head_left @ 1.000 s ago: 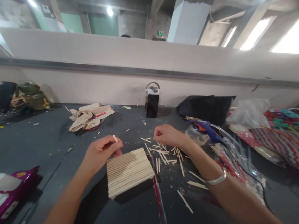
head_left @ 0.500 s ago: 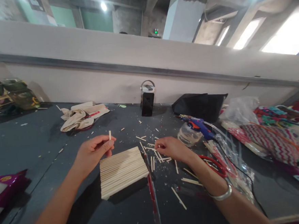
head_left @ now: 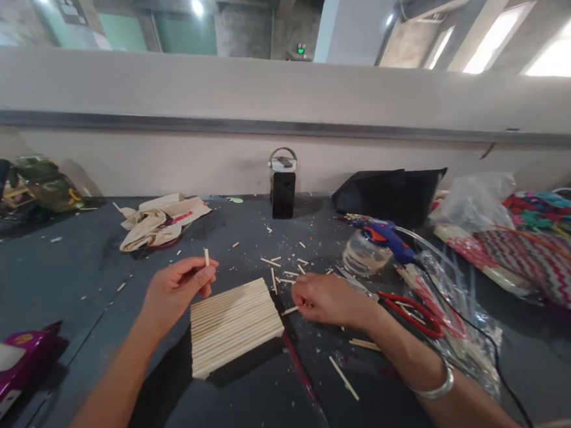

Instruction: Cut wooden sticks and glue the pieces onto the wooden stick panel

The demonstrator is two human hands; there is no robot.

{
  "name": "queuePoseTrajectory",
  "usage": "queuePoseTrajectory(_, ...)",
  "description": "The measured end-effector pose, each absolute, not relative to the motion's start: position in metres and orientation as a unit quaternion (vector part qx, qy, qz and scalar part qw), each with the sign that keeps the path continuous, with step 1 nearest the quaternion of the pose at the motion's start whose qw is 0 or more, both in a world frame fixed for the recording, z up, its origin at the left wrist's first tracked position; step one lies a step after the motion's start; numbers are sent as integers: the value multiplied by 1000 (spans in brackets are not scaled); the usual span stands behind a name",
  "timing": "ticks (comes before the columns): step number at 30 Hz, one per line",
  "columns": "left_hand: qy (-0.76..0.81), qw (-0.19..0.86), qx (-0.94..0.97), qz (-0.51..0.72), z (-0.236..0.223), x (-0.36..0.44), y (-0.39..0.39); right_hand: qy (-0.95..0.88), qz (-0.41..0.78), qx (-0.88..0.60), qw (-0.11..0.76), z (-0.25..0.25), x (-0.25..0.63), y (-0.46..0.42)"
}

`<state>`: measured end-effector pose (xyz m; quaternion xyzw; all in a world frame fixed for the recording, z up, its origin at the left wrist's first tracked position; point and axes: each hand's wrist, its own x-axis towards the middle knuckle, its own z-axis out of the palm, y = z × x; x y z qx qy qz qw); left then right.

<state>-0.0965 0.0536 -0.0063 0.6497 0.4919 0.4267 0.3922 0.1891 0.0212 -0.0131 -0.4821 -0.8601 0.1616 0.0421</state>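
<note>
My left hand (head_left: 176,292) is closed in a pinch on a short wooden stick (head_left: 207,256), which points upward between thumb and fingers. Just below it lies a slatted panel of wooden sticks (head_left: 235,327), set side by side in a slightly tilted block. To the panel's right, my right hand (head_left: 327,299) is low over the table with its fingers closed. A light wooden stick piece (head_left: 290,311) juts out from under its fingertips toward the panel; its other end is hidden. Loose stick pieces (head_left: 273,281) and crumbs lie around that hand.
Red-handled scissors (head_left: 414,316) lie beside my right forearm. A blue glue gun (head_left: 387,238) rests on a clear jar (head_left: 365,258), its cord trailing forward. Beyond are a black pouch (head_left: 389,197), a black-fronted device (head_left: 283,194) and crumpled cloth (head_left: 156,224). A purple object (head_left: 26,362) sits left.
My right hand has come down and toward me onto the loose sticks, where a stick now shows at its fingertips. My left hand keeps its stick, now upright. The view shifted slightly.
</note>
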Motion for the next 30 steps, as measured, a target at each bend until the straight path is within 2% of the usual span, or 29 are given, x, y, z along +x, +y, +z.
queuePoseTrajectory(6, 495, 399, 623, 456, 1, -90, 47, -815, 269, -486, 165, -16, 195, 27)
queuePoseTrajectory(12, 472, 511, 552, 460, 24, -50, 20, -688, 414, -468, 368, -6, 191, 27)
queuePoseTrajectory(17, 420, 616, 507, 433, 23, -2, 13, -599, 487, -427, 471, -5, 177, 17)
queuePoseTrajectory(26, 358, 668, 439, 482, 10, 24, 19, -561, 469, -402, 550, -5, 170, 11)
queuePoseTrajectory(30, 353, 704, 381, 484, 3, 22, 20, -610, 379, -433, 545, -9, 167, 8)
